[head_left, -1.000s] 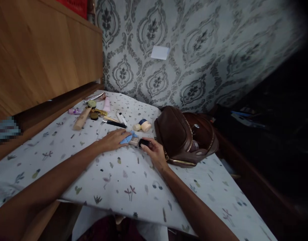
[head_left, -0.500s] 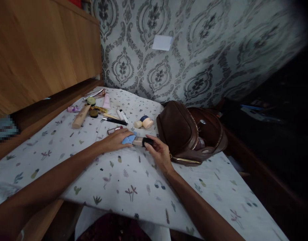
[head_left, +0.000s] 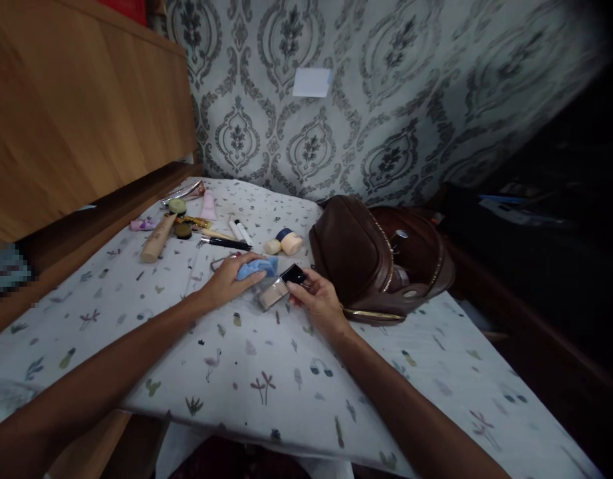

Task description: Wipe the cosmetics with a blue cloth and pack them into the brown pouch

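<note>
My right hand (head_left: 317, 297) grips a foundation bottle (head_left: 275, 293) by its black cap, with the clear, beige-filled body tilted down to the left. In my left hand (head_left: 230, 279) is a blue cloth (head_left: 256, 267), held between thumb and fingers just left of the bottle's cap. Cloth and bottle are apart or barely touching; I cannot tell which. Partly hidden behind my left hand lies a small reddish tube (head_left: 219, 261). Beyond the hands stand a peach jar with a dark blue lid (head_left: 289, 242) and a small cream-coloured pot (head_left: 272, 247).
An open brown leather bag (head_left: 354, 249) sits right of my hands on the patterned cloth-covered table (head_left: 256, 372). At the back left lie a beige tube (head_left: 158, 238), a pink tube (head_left: 208, 205), a black pen-like stick (head_left: 225, 243) and several other cosmetics. A wooden cabinet (head_left: 87, 100) borders the left.
The foundation bottle has turned from nearly level to tilted, its base now lower left and away from the cloth. My left hand has drawn slightly back, and more of the blue cloth shows.
</note>
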